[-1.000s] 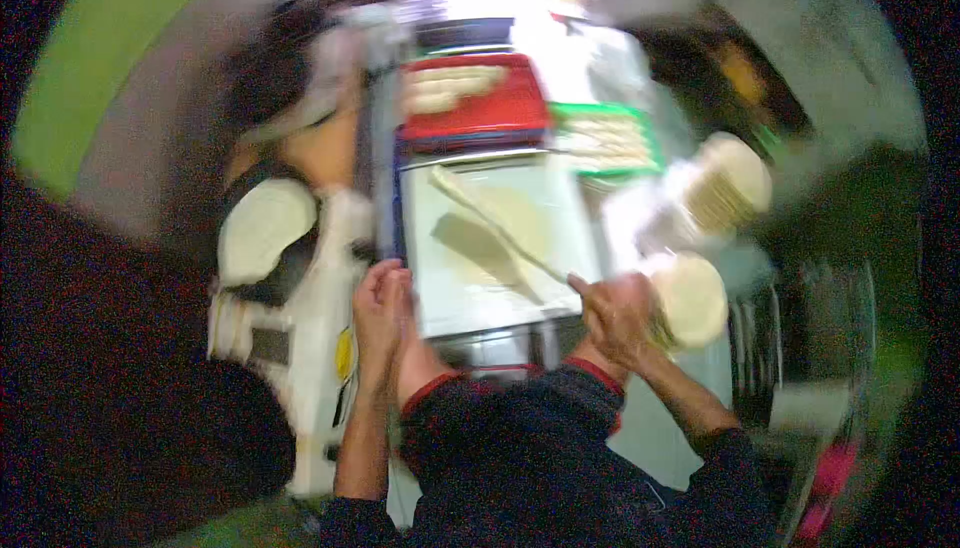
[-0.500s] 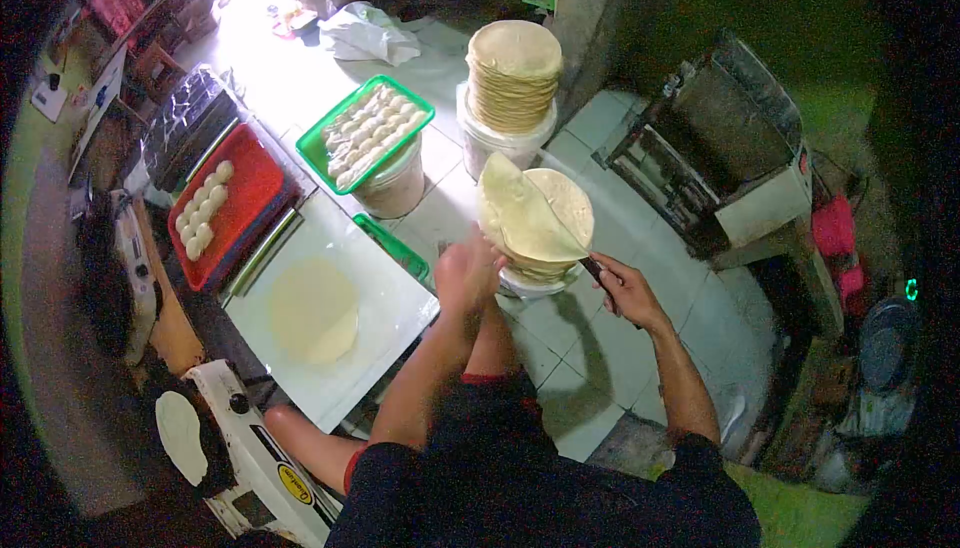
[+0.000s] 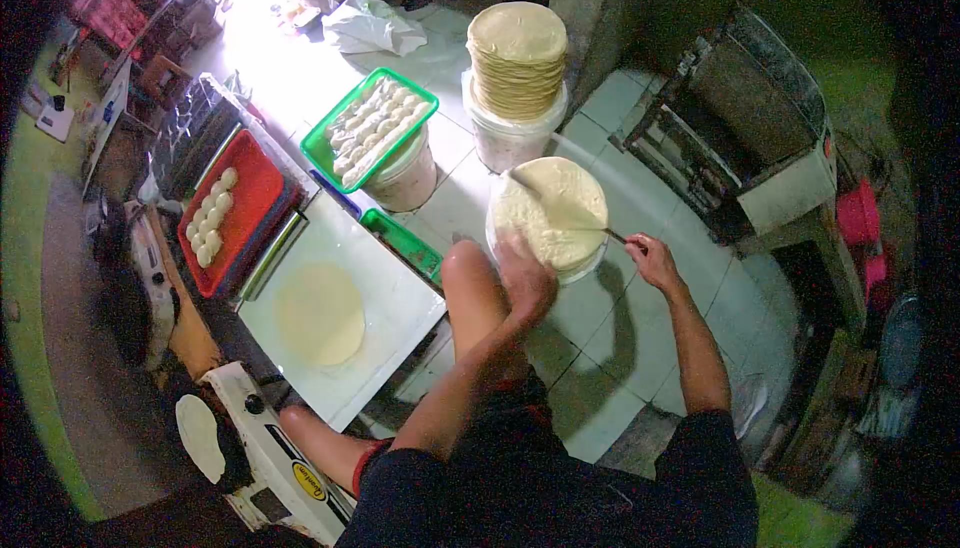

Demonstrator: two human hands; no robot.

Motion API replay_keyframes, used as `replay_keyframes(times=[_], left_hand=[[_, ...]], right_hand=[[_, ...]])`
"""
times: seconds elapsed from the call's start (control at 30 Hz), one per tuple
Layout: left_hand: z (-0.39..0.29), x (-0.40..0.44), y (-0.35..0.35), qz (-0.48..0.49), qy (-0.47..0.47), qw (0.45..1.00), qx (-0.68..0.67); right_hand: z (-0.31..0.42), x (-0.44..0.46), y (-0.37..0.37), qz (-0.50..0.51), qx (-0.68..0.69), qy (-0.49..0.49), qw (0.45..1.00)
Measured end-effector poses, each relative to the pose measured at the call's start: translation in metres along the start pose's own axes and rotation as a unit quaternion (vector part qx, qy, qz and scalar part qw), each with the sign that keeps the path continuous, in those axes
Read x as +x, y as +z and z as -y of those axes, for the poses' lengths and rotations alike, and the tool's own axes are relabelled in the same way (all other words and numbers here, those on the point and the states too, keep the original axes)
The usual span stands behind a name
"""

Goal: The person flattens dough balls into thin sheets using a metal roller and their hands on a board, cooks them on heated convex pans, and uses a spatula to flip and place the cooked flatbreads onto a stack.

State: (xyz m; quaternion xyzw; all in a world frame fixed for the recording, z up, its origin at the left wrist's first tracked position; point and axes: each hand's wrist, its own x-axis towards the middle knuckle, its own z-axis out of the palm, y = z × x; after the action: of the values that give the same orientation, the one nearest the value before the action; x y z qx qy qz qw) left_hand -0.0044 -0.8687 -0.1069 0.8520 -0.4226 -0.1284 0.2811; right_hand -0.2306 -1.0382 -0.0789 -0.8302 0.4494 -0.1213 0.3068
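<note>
In my right hand (image 3: 654, 261) is the dark handle of a thin spatula (image 3: 618, 237); its far part reaches over the top of a pale round flatbread stack (image 3: 565, 193). The top flatbread lies mostly flat, with a crease. My left hand (image 3: 526, 276) is at the near left edge of this stack, blurred by motion, so its fingers do not show clearly. The stack rests on a white bucket. To the left, a thin round of dough (image 3: 322, 315) lies on a white board (image 3: 385, 363).
Dough balls sit in a red tray (image 3: 262, 180) and a green tray (image 3: 347, 188). A taller flatbread stack (image 3: 517, 58) stands on a white bucket (image 3: 513, 140). A white stove (image 3: 285, 448) is at lower left, with a flatbread (image 3: 201, 438) on its dark pan. A metal machine (image 3: 750, 118) stands right.
The flatbread that was lifted and folded on the spatula now lies on the stack. My left hand has moved right to the stack's near edge; the right hand has shifted slightly up and right.
</note>
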Motion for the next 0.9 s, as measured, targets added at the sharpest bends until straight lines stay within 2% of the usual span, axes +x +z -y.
replay_keyframes(times=[0.03, 0.07, 0.1, 0.17, 0.23, 0.3, 0.4, 0.43, 0.5, 0.6, 0.63, 0.7, 0.77, 0.83, 0.87, 0.9], left_hand=[[0.020, -0.006, 0.026, 0.076, 0.115, 0.988, 0.066], [0.032, -0.012, 0.036, 0.150, 0.227, 0.953, 0.130], [0.028, -0.018, 0.025, 0.172, 0.230, 0.951, 0.113], [0.011, -0.031, 0.000, 0.213, 0.232, 0.946, 0.075], [0.004, -0.039, -0.040, 0.117, 0.244, 0.961, -0.052], [0.025, -0.046, -0.083, 0.067, 0.183, 0.966, -0.170], [0.105, -0.061, -0.148, 0.024, 0.063, 0.983, -0.169], [0.139, -0.072, -0.174, -0.032, 0.057, 0.994, -0.082], [0.219, -0.110, -0.206, -0.023, 0.040, 0.999, -0.020], [0.280, -0.169, -0.232, 0.043, 0.027, 0.982, 0.180], [0.295, -0.179, -0.231, 0.037, 0.048, 0.979, 0.194], [0.317, -0.170, -0.238, 0.026, 0.089, 0.969, 0.229], [0.322, -0.139, -0.271, 0.111, -0.037, 0.980, 0.162], [0.333, -0.112, -0.290, 0.100, -0.189, 0.976, 0.048], [0.334, -0.104, -0.302, 0.103, -0.167, 0.978, 0.069], [0.338, -0.095, -0.314, 0.107, -0.144, 0.980, 0.091]], right_hand=[[0.000, -0.001, 0.000, 0.016, 0.007, 0.042, 0.999], [-0.005, -0.002, 0.000, 0.031, 0.014, 0.082, 0.996], [-0.010, -0.003, 0.003, 0.046, 0.019, 0.121, 0.991], [-0.022, -0.017, 0.028, -0.007, 0.034, 0.093, 0.995], [-0.017, -0.018, 0.044, -0.034, 0.055, 0.070, 0.995], [0.006, -0.027, 0.069, -0.029, 0.076, 0.059, 0.995], [0.048, -0.033, 0.084, -0.177, -0.055, -0.045, 0.982], [0.060, -0.032, 0.086, -0.177, -0.040, -0.049, 0.982], [0.083, -0.032, 0.090, -0.168, -0.008, -0.063, 0.984], [0.128, -0.029, 0.104, -0.150, -0.013, -0.118, 0.982], [0.149, -0.025, 0.114, -0.143, -0.004, -0.137, 0.980], [0.204, -0.022, 0.120, -0.052, 0.103, -0.115, 0.987], [0.235, -0.016, 0.141, 0.032, 0.166, -0.120, 0.978], [0.277, -0.009, 0.160, 0.065, 0.141, -0.241, 0.958], [0.298, -0.007, 0.170, 0.078, 0.127, -0.301, 0.942], [0.316, -0.004, 0.188, 0.130, 0.144, -0.291, 0.937]])
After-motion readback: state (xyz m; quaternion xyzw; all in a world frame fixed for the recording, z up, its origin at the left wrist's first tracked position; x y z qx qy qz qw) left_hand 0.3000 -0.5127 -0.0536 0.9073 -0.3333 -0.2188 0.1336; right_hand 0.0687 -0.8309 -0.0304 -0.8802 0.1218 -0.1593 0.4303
